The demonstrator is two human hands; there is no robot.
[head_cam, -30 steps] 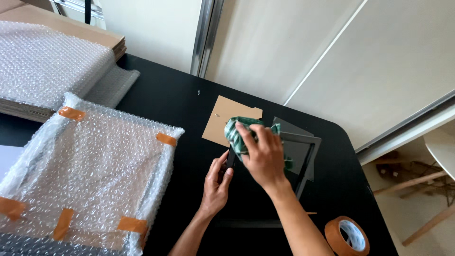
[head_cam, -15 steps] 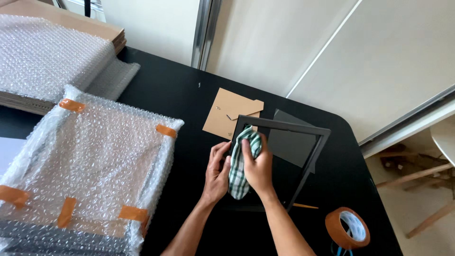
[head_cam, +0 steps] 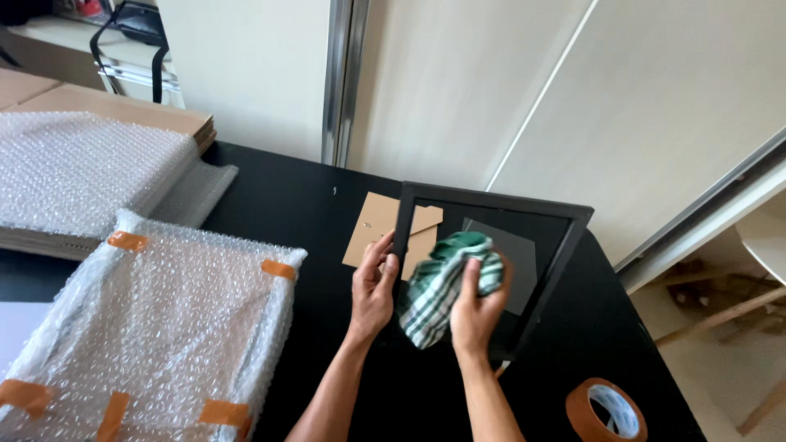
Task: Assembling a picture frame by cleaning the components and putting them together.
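Two hands work on one black picture frame point(head_cam: 573, 214). The right hand point(head_cam: 475, 309) is curled around a bunched green-and-white checked cloth point(head_cam: 442, 282) and presses it flat against the frame's pane, so the cloth lies directly under the palm and spreads to the left and far side of it. The left hand point(head_cam: 372, 286) is closed on the frame's left rail, thumb on the front and fingers wrapped behind, just left of the cloth; it is the hand nearer that edge. The frame is held tilted up from the black tabletop point(head_cam: 278, 196), its near edge low and hidden behind the hands, its top edge far. Its long axis seems to run from near to far, leaning slightly right. Through the pane show a brown card point(head_cam: 372, 233) and a grey sheet point(head_cam: 512, 262) lying on the tabletop. To the left sits a bubble-wrapped parcel point(head_cam: 164, 327) with orange tape strips; a tape roll point(head_cam: 606, 409) lies near right.
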